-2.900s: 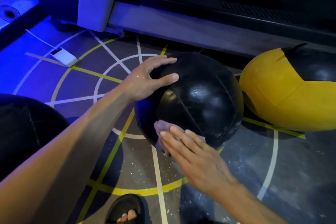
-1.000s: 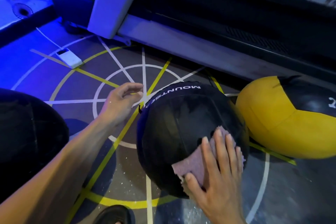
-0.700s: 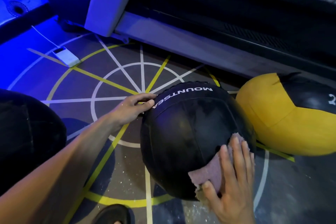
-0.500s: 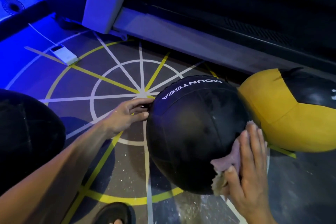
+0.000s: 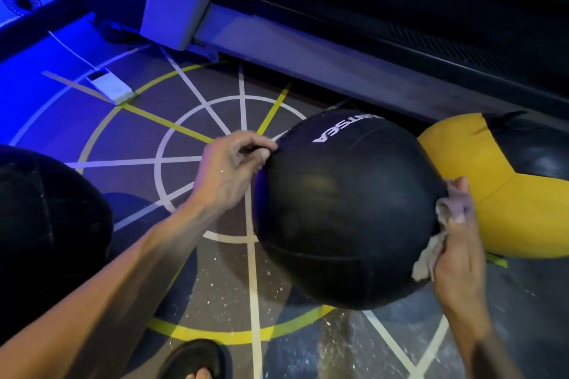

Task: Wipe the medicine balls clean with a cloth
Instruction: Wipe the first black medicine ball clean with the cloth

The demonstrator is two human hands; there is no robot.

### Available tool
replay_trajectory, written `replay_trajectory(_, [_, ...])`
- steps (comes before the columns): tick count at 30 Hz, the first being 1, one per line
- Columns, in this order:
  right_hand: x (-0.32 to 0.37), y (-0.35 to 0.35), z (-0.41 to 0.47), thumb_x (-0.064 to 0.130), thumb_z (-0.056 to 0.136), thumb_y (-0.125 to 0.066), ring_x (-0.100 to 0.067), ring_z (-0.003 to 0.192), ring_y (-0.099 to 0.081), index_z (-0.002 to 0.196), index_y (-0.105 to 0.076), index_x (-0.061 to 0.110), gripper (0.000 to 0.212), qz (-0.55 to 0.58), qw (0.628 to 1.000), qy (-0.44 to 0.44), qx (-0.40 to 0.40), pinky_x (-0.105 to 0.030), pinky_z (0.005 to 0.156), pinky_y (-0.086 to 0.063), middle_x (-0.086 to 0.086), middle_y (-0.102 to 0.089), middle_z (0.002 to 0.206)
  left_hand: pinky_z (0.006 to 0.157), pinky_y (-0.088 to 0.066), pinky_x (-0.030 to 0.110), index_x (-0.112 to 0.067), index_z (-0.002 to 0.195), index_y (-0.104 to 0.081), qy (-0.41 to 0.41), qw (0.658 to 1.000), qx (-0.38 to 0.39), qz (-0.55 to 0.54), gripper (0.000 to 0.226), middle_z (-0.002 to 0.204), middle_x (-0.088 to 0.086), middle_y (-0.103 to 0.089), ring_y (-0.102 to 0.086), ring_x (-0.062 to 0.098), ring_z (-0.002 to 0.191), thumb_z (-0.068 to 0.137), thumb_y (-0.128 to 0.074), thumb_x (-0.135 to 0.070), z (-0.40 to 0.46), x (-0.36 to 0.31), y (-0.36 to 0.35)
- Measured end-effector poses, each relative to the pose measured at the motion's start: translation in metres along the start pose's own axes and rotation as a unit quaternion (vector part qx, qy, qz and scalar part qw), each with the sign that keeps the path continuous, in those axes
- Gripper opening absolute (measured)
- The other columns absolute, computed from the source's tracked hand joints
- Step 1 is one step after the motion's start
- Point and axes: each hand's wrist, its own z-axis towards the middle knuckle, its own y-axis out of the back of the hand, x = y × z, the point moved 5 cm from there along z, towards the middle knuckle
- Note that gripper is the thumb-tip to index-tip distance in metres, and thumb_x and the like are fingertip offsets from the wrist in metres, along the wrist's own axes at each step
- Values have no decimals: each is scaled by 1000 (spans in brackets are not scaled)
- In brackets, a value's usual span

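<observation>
The black medicine ball (image 5: 345, 209) sits on the marked floor (image 5: 215, 280) in front of me, its far right side just beside the yellow and black ball (image 5: 492, 194). My right hand (image 5: 458, 243) presses the cloth (image 5: 443, 218) against the ball's right flank, fingers curled over the bunched fabric so I am grasping it; my left hand (image 5: 229, 171) pinches at the ball's upper left edge, fingers curled in to steady it. I judge the risks plain: the ball is round and could roll away from my wiping push if my small left pinch slips, and the crumpled cloth could slide out from under my fingers or miss the strip wedged against the yellow ball. By count I see three balls, counting the dark one (image 5: 46, 224) at my left, one cloth, two hands, one sandalled foot (image 5: 197, 363) and one white device (image 5: 109, 89) on the floor.
</observation>
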Motion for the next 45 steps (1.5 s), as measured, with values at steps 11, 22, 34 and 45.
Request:
replay_trajectory(11, [-14,-37,36,31,112,-36,-28,70,-55,125,-63,-3,44,175,950,-244,-79,-23,59,-50,-31,-67,101,106,-48,36,-29,126,-71,-97,993,52,45,27,123,-9,-64,-60,9,119,100,-65,-32,34,-16,-2])
replay_trajectory(22, [37,-86,-51,30,107,-25,-27,159,-1,160,-24,4,59,-174,976,128,-3,-49,128,-6,-9,-1,172,106,-50,40,-37,123,-72,-56,998,2,11,24,125,-20,-69,-60,-1,122,104,-57,-37,58,-8,-23])
replay_trajectory(34, [67,-87,6,51,107,-13,-16,158,-3,162,-24,24,62,-254,963,87,5,-46,129,-7,-5,-10,172,107,-50,37,-31,123,-74,-57,998,19,-17,24,123,-21,-69,-61,0,121,103,-61,-34,71,-9,-32])
replay_trajectory(45, [110,-111,35,40,109,-15,-17,158,3,162,-18,11,60,-402,887,208,92,-39,129,0,-7,-9,171,107,-49,37,-35,116,-75,-71,995,70,-5,20,122,-18,-70,-61,-1,121,100,-63,-40,95,-5,-39])
